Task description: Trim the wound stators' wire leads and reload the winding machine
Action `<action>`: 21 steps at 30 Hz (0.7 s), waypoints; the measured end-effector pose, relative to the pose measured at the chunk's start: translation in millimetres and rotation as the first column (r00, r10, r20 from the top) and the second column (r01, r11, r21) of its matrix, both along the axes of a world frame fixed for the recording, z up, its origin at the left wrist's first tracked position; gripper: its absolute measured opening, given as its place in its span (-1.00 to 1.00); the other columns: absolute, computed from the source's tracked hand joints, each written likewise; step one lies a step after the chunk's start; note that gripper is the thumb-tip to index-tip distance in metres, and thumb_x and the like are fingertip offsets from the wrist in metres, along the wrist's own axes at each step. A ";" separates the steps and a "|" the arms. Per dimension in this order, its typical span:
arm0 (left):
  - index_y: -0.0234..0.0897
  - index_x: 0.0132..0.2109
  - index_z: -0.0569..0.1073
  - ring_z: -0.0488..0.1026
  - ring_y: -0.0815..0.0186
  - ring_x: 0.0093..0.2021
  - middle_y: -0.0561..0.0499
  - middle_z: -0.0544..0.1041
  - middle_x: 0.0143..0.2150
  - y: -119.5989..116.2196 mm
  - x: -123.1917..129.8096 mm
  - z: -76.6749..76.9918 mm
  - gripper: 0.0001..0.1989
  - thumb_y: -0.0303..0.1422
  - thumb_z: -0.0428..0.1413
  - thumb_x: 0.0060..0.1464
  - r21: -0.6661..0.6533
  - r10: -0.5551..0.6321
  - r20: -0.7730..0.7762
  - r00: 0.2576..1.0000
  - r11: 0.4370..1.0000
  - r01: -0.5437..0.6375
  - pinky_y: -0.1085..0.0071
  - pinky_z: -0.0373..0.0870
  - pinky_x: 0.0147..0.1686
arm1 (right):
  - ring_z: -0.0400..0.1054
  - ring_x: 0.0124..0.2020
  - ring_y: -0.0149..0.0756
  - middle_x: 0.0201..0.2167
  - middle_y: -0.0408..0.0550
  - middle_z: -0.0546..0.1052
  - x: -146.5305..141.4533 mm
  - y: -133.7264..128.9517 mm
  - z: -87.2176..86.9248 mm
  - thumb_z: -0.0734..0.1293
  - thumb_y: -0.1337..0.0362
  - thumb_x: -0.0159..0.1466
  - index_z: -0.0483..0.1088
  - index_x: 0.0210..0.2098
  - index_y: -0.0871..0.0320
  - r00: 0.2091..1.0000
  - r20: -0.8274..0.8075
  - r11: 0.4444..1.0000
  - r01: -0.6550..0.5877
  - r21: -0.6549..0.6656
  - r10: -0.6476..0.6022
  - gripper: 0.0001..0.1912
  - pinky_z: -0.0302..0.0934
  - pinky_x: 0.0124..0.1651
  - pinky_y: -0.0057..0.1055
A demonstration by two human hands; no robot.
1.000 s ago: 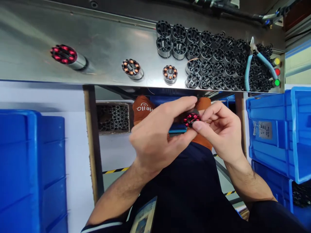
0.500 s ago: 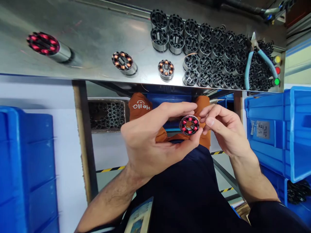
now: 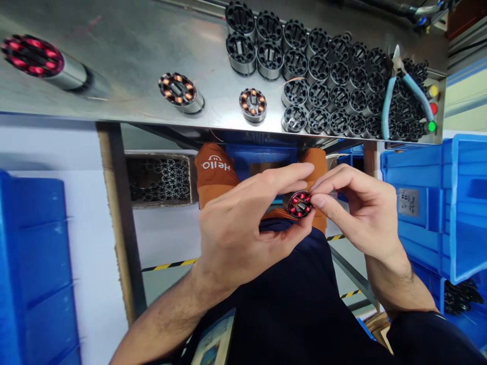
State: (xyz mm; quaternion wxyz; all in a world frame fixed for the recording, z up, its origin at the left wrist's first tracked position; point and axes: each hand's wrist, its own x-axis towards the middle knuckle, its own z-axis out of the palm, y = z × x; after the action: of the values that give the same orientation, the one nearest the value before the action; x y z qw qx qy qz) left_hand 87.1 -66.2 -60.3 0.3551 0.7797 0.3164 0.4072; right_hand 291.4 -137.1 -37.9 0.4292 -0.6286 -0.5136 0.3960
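Note:
Between the thumb and fingers of my left hand (image 3: 247, 228) is a round stator with red windings (image 3: 299, 205), its wound face turned up toward the camera. My right hand (image 3: 359, 208) is pinched at the stator's right edge, thumb and forefinger together. Whatever lies between those fingertips is too small to make out. Beyond my hands, on the metal bench (image 3: 125, 61), stand a copper-wound stator (image 3: 253, 105) and a stack topped with copper windings (image 3: 181, 93). A taller stack with red windings (image 3: 45, 61) stands at the far left.
Rows of black-topped stators (image 3: 294, 63) fill the bench's right part. Pliers with light blue handles (image 3: 397, 68) rest over them, beside coloured buttons (image 3: 432, 108). Blue bins (image 3: 422, 187) stand at the right, another blue bin (image 3: 41, 253) at the left. Below the bench is a box of metal rings (image 3: 160, 179).
My right hand has moved in to the stator's edge, its fingertips now pinched there. The stator is tilted differently in my left hand. The camera view has shifted slightly.

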 end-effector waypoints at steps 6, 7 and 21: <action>0.13 0.47 0.50 0.83 0.09 0.07 0.05 0.79 0.21 2.4 -5.1 0.8 -0.29 -0.44 0.47 0.30 -0.140 -0.119 0.004 0.993 0.983 0.119 0.16 0.84 0.15 | 0.58 -0.19 -0.26 -0.21 -0.16 0.72 6.9 -2.3 2.5 0.64 0.15 0.43 0.71 -0.08 -0.06 0.998 -0.020 0.997 -0.056 -0.060 0.055 -0.88 0.57 -0.04 -0.26; 0.13 0.50 0.48 0.83 0.08 0.08 0.04 0.79 0.20 3.5 -5.8 0.7 -0.26 -0.43 0.48 0.30 -0.151 -0.140 0.017 0.990 0.978 0.141 0.16 0.85 0.16 | 0.58 -0.20 -0.27 -0.21 -0.17 0.72 7.1 -2.7 2.7 0.64 0.16 0.43 0.71 -0.08 -0.06 0.999 -0.023 0.997 -0.051 -0.065 0.049 -0.88 0.57 -0.05 -0.27; 0.02 0.13 0.68 0.83 0.16 -0.13 0.11 0.83 -0.04 2.4 -5.1 -5.2 -0.67 -0.43 0.44 0.30 0.079 0.016 0.032 0.999 0.997 -0.018 0.23 0.85 -0.06 | 0.66 -0.11 -0.29 -0.08 -0.14 0.76 -25.7 -17.6 -23.5 0.64 -0.02 0.39 0.70 0.17 -0.14 0.789 -0.586 0.978 0.080 -0.195 -0.181 -0.60 0.66 0.04 -0.30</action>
State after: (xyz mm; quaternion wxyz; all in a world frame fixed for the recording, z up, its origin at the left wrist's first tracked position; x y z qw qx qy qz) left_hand 82.0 -63.9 -65.6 0.3252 0.7840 0.3009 0.4348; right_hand 265.6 -154.8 -61.4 0.5445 -0.5369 -0.2727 0.5839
